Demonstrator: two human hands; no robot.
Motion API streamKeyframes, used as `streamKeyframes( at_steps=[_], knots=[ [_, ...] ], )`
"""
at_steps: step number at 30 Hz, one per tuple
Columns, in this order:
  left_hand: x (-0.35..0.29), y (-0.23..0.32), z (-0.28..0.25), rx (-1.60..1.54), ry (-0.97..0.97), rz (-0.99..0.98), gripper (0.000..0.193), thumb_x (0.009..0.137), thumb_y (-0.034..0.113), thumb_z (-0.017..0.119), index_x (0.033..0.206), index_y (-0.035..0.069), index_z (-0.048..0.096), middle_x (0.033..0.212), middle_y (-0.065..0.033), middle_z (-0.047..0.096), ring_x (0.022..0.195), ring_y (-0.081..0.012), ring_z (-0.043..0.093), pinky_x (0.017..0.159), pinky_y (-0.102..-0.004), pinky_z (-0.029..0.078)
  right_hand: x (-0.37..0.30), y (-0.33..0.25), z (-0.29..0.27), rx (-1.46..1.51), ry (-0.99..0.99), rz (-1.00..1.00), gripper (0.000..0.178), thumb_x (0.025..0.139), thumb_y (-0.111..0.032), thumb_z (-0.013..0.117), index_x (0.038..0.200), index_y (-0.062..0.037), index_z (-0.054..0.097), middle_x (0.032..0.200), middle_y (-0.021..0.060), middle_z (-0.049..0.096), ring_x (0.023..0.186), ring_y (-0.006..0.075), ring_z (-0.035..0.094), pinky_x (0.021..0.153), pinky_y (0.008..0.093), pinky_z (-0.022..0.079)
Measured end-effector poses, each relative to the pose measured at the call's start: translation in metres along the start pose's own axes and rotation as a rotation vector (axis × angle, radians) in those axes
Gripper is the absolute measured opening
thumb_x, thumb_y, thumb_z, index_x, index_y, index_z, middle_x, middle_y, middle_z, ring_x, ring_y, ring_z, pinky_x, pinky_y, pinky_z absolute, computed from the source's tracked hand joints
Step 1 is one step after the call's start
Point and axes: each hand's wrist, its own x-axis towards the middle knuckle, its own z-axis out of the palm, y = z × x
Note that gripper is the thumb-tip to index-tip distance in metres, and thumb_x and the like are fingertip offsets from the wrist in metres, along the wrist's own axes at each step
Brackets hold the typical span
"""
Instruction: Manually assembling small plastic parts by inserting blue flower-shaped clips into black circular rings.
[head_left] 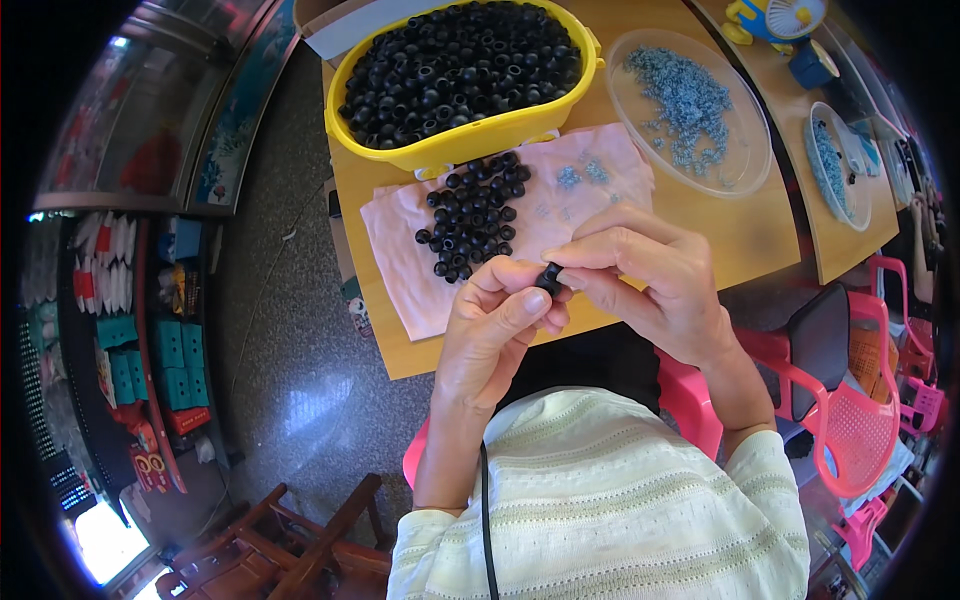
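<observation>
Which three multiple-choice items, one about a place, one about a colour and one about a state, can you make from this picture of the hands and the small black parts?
1. Where does the loose heap of small black round parts lie?
A. on the pink cloth
B. in the clear round dish
C. on the floor

2. What colour is the big plastic basin full of black parts?
A. blue
B. yellow
C. pink

3. How is the single small black part held?
A. between the fingertips of the left hand and the right hand
B. by the right hand alone
C. by no hand

Answers: 1 A, the heap rests on the cloth below the basin. 2 B, its rim is yellow. 3 A, the fingers of both hands meet on it.
</observation>
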Motion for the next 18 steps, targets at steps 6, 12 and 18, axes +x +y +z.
streamKeyframes(
  at_steps=[6,12,18],
  knots=[
    [0.0004,-0.0006,0.0007,0.089,0.027,0.084,0.015,0.081,0.001,0.070,0.093,0.004,0.061,0.092,-0.0125,0.066,0.077,-0.0179,0.066,0.072,-0.0285,0.053,0.0037,0.0001,-0.0051,-0.036,-0.036,-0.031,0.017,0.076,0.002,0.070,0.092,0.0007,0.067,0.081,0.0089,0.063,0.071,0.0180,0.063,0.061,0.0266,0.050],
    [0.0008,0.0008,0.0000,0.172,0.018,0.115,0.012,0.082,0.003,0.069,0.092,0.004,0.062,0.094,-0.0121,0.066,0.076,-0.0174,0.064,0.069,-0.0263,0.053,0.0076,-0.0047,-0.0083,-0.046,-0.031,-0.011,0.017,0.075,0.001,0.070,0.091,-0.0010,0.066,0.080,0.0075,0.060,0.072,0.0210,0.061,0.061,0.0300,0.049],
    [-0.0014,0.0013,-0.0004,0.126,0.023,0.098,0.016,0.081,0.001,0.071,0.093,0.002,0.061,0.091,-0.0116,0.066,0.077,-0.0183,0.065,0.072,-0.0292,0.053,0.0061,-0.0051,-0.0042,-0.087,-0.053,-0.037,0.016,0.075,-0.003,0.071,0.090,-0.0030,0.067,0.080,0.0072,0.059,0.073,0.0231,0.059,0.063,0.0319,0.049]
  ],
)
